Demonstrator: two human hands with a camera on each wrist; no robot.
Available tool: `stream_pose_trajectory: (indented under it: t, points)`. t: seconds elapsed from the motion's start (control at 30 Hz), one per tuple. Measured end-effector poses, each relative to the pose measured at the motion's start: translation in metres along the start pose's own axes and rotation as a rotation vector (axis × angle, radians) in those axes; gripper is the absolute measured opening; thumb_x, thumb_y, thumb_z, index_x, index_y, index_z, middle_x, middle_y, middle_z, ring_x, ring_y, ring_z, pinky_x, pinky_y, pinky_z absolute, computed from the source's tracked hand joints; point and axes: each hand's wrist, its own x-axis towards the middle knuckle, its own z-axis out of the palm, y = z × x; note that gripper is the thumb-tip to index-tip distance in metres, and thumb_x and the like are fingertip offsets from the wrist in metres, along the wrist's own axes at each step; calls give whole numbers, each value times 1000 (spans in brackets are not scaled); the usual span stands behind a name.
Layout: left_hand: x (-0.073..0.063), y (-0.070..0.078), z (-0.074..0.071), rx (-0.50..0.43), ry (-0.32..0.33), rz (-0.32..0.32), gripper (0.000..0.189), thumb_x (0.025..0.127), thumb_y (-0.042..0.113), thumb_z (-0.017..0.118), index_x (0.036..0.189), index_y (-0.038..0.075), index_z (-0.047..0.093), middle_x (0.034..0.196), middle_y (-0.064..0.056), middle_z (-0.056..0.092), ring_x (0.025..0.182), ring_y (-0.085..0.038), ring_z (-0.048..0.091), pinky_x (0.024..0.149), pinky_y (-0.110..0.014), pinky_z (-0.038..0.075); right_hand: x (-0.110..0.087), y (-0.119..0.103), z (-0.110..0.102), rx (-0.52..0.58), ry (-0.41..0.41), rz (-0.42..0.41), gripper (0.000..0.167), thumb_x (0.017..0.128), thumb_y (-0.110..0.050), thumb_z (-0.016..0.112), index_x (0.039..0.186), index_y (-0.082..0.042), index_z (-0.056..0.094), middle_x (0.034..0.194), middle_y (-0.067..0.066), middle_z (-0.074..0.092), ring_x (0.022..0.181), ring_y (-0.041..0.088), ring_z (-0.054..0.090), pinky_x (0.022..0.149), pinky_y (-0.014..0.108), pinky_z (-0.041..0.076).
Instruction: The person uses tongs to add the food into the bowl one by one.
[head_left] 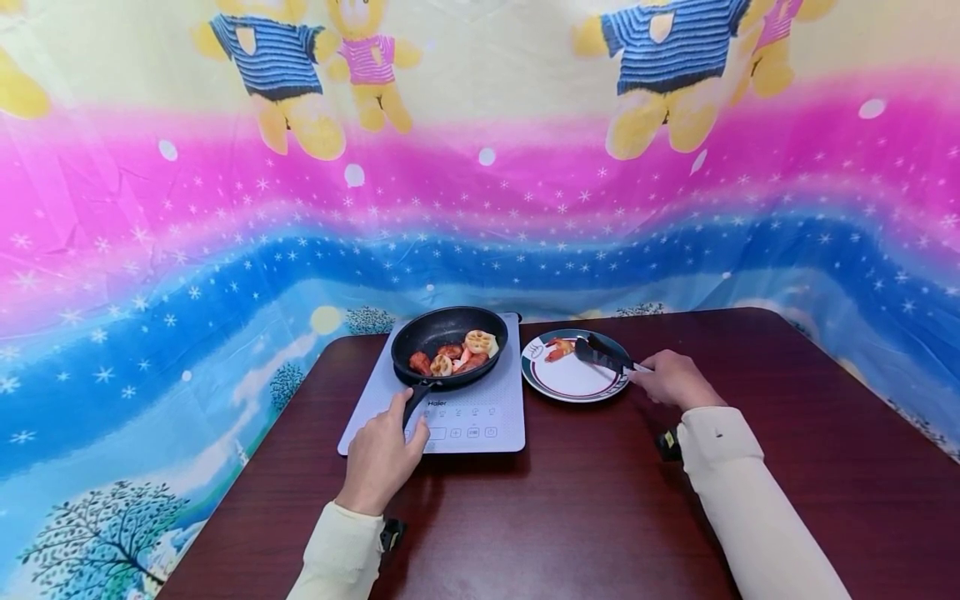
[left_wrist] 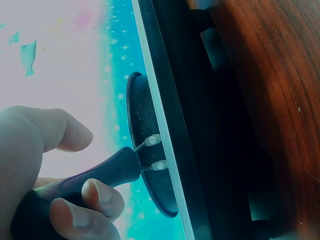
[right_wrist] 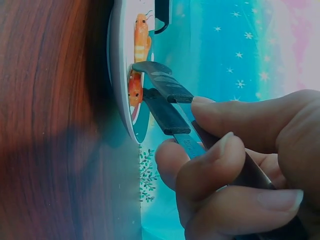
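Note:
My left hand (head_left: 381, 454) grips the black handle (left_wrist: 90, 180) of a frying pan (head_left: 450, 321), its fingers curled under the handle in the left wrist view. Inside the pan lie browned meat pieces (head_left: 422, 362) and pale, grill-marked round slices (head_left: 480, 342). Over at the right, my right hand (head_left: 675, 379) holds metal tongs with black tips (right_wrist: 167, 112), reaching over a plate (head_left: 570, 393). Orange-red shrimp (right_wrist: 141, 37) lie on this plate. One shrimp (right_wrist: 135, 92) is right at the tong tips, partly hidden by them; I cannot tell whether the tips pinch it.
Under the pan is a white induction cooktop (head_left: 510, 392) with its control buttons towards me. The plate stands just right of it on a dark wooden table (head_left: 525, 517). A patterned cloth backdrop (head_left: 480, 200) rises behind the table and along its sides.

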Motion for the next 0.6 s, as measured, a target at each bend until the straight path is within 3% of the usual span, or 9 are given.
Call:
stream_pose_trajectory:
  t: [0.4,0.6]
  points:
    - [0,0,0,2,3,7,47,89,28,65,131,8,57,51,4,43,43,-12,38,43,-29,33,-4,-2,-4,26,7,12,31,100,-27,52,109,0,64,65,6,54,58,20,49,56,33,40]
    - [0,-1,0,2,3,4,47,89,28,65,131,8,57,50,4,43,42,-12,38,43,-29,34,-3,-3,-6,35,19,20,39,100,-28,50,122,3,58,72,11,59,59,20,50,56,33,41]
